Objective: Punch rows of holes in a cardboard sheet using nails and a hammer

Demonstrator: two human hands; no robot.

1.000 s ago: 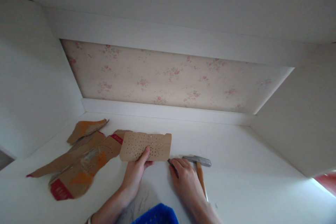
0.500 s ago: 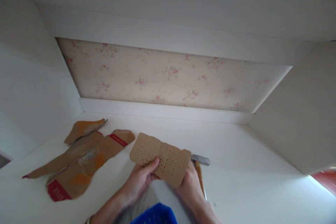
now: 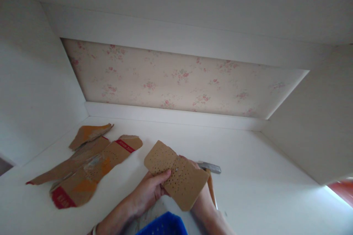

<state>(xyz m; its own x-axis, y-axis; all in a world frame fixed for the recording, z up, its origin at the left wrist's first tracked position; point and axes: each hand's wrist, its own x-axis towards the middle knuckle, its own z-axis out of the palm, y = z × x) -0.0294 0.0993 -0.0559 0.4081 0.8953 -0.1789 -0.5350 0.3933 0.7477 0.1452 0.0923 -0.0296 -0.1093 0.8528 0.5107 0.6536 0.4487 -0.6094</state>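
A brown piece of cardboard point(image 3: 190, 183), dotted with many small holes, is held up tilted above the white surface. My left hand point(image 3: 150, 191) grips its near left edge, thumb pressed on the top face and fingers curled beneath. Behind the right part is my right hand point(image 3: 203, 203), mostly hidden; a bit of its fingers shows at the far edge, closed on the cardboard. A hammer point(image 3: 211, 167) with a grey metal head and wooden handle lies just beyond my right hand, partly covered by it.
Torn cardboard scraps point(image 3: 82, 187) with red print and orange patches lie at the left. A blue perforated container point(image 3: 165, 224) stands at the bottom edge. White panels point(image 3: 300, 128) enclose the sides, with a floral back panel point(image 3: 176, 80) behind.
The cardboard has turned clockwise, its right end swinging down toward me. My right hand has shifted from the right edge to behind the cardboard, with fingers at the far edge.
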